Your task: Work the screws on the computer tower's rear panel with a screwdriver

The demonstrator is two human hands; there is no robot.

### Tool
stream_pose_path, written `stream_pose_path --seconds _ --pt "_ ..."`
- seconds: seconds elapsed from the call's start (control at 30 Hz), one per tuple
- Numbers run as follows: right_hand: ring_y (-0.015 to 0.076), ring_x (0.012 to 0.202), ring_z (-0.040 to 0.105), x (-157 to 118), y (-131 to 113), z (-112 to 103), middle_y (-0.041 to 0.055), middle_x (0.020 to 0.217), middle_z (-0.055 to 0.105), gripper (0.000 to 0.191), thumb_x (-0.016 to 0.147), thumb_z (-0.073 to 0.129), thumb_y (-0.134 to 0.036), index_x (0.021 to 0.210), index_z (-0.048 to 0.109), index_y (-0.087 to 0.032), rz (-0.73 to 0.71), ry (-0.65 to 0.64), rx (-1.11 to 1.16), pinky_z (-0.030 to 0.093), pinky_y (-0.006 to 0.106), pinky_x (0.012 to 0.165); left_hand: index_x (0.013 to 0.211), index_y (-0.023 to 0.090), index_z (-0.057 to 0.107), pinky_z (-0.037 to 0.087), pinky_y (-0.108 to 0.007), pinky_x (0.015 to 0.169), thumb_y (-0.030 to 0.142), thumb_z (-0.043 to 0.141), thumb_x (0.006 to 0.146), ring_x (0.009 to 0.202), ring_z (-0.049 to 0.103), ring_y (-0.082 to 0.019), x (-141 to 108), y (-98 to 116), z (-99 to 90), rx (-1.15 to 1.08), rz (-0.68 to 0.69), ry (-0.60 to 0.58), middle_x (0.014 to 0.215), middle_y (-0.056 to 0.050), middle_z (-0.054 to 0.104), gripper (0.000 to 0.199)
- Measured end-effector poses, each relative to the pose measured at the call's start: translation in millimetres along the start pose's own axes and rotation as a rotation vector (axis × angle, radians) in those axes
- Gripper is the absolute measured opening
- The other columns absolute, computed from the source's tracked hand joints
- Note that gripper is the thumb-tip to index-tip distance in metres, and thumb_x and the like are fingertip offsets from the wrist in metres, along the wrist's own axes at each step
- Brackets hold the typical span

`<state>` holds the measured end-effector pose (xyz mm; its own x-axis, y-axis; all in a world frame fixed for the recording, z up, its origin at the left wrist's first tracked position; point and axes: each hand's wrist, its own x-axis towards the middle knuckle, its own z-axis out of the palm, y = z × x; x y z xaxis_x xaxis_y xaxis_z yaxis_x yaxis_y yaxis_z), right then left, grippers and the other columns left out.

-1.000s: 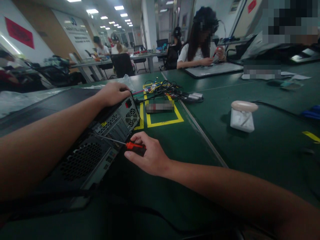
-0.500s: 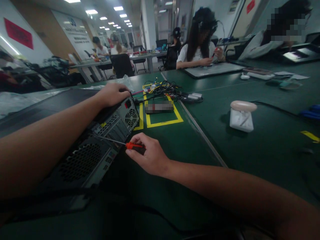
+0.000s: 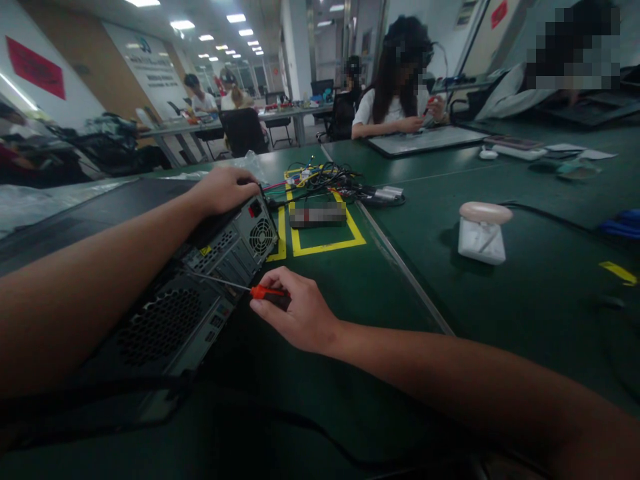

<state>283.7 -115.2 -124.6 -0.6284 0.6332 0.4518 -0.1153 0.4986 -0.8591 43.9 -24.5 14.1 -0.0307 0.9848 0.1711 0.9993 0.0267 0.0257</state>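
Screwdriver (image 3: pixel 271 295) gripped in right hand (image 3: pixel 300 308), mid-frame, shaft reaching over computer case (image 3: pixel 163 327), frame left. Left hand (image 3: pixel 224 189) on its top edge, grip unclear; forearm (image 3: pixel 110 267) blocks part of it. Green table (image 3: pixel 550 300) beneath, cable tangle (image 3: pixel 336 179) upper centre, office (image 3: pixel 295 53) beyond.

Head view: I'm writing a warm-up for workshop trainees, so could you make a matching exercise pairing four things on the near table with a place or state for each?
Things
1. Screwdriver
2. Computer case
3. Small white case
4. Cables

Places and states
A. Lid raised
B. Under the left hand
C. Tangled in a heap
D. Held in the right hand

Right pairs: 1-D, 2-B, 3-A, 4-C
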Motion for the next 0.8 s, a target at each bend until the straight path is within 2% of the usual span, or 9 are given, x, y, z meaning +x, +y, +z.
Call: stream_pose_path --seconds 0.23,0.4,0.8 --pt "0.0184 0.085 0.067 0.3 -1.5 -1.0 0.0026 0.098 0.073 0.022 0.098 0.072 -0.043 0.103 0.066 -0.023 0.014 -0.005 -0.004 0.055 0.035 0.083 0.135 0.013 0.079 0.052 -0.042 0.111 0.047 0.044 0.101 0.129 0.069 -0.034 0.5 -0.9 0.7 0.026 -0.019 0.006 0.139 -0.016 0.078 0.059" --pt "0.0177 0.083 0.066 -0.6 -0.8 0.5 0.0026 0.097 0.072 0.022 0.098 0.072 -0.043 0.102 0.067 -0.022 -0.001 0.009 0.013 0.054 0.034 0.081 0.133 0.008 0.079 0.051 -0.043 0.111 0.044 0.045 0.099 0.127 0.069 -0.035 -0.3 -0.3 0.7 -0.004 0.002 0.012 0.137 -0.020 0.078 0.060" --pt "0.0181 0.085 0.067 0.6 1.1 0.7 0.0043 0.094 0.072 0.029 0.107 0.061 -0.046 0.100 0.072 -0.020 -0.027 -0.023 -0.025 0.053 0.034 0.082 0.130 0.012 0.082 0.053 -0.042 0.109 0.048 0.045 0.097 0.125 0.071 -0.035 1.4 -3.1 2.9 -0.013 0.004 0.023 0.132 -0.017 0.080 0.061"
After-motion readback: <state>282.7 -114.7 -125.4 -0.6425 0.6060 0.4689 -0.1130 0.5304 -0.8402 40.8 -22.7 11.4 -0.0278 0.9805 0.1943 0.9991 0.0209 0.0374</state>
